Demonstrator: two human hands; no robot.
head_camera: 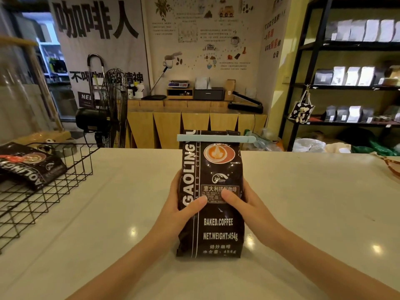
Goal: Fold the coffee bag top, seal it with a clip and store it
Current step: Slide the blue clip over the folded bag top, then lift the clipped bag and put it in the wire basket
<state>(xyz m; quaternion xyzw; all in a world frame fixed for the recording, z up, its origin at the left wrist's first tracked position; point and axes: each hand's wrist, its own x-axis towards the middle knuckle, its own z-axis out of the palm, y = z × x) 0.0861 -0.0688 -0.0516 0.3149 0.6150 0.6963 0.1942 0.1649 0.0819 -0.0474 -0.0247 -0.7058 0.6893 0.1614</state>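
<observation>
A dark brown coffee bag (216,230) stands upright on the pale counter in the middle of the view. Its top is folded over, and a long light-blue clip (216,138) is clamped straight across the fold. My left hand (184,211) grips the bag's left side with the thumb on the front. My right hand (246,204) grips the right side, thumb on the label. Both hands hold the bag at about mid-height.
A black wire basket (71,169) sits on the counter at the left, with another coffee bag (30,165) lying in it. A black fan (112,109) stands beyond the counter. Dark shelves (350,87) with bags line the right wall. A woven object (391,165) shows at the right edge.
</observation>
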